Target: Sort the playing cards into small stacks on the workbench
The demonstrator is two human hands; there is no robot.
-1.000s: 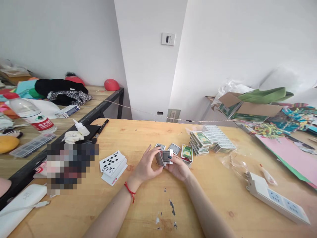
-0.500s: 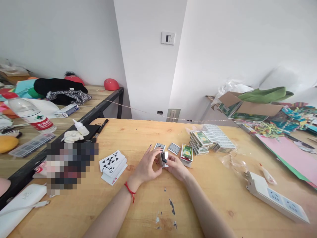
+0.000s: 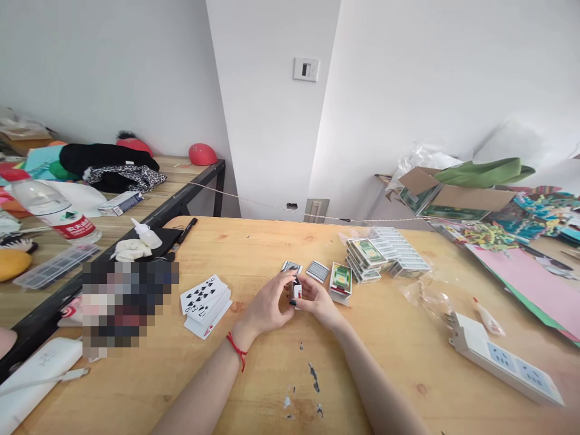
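We count two hands, our left hand (image 3: 268,307) and right hand (image 3: 321,307), both curled in close around one small bunch of cards (image 3: 297,290), held just above the table (image 3: 258,393). Two patterned lots lie just beyond: one pile (image 3: 292,266) partly behind our fingers, one patterned card (image 3: 318,271) beside it. One green box (image 3: 341,280) sits near our right hand; at least three face-up cards (image 3: 206,299) overlap at left. Bare wood separates these from our left wrist, and our right forearm from one power strip (image 3: 502,356). The far edge lies well beyond our fingers.
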